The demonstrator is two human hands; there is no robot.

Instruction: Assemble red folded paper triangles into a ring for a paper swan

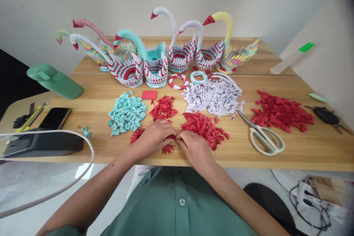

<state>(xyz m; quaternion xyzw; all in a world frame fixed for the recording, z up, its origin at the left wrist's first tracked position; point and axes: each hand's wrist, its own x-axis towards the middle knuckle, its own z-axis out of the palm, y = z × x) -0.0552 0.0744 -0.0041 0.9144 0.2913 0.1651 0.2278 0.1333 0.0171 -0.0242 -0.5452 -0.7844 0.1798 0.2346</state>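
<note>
My left hand and my right hand meet near the table's front edge, fingers closed. Between their fingertips is a chain of red folded paper pieces, mostly covered by the left hand. Its spiky end sticks out left of that hand, and another spiky red bit shows below. My right fingers pinch at the chain's right end; the exact piece there is hidden. Just beyond my right hand lies a pile of red paper triangles, with a smaller red pile beyond my left hand.
Several paper swans stand along the back. Turquoise triangles lie left, white ones centre-back, more red ones right. Scissors, a green bottle, a phone, a black box and keys lie around.
</note>
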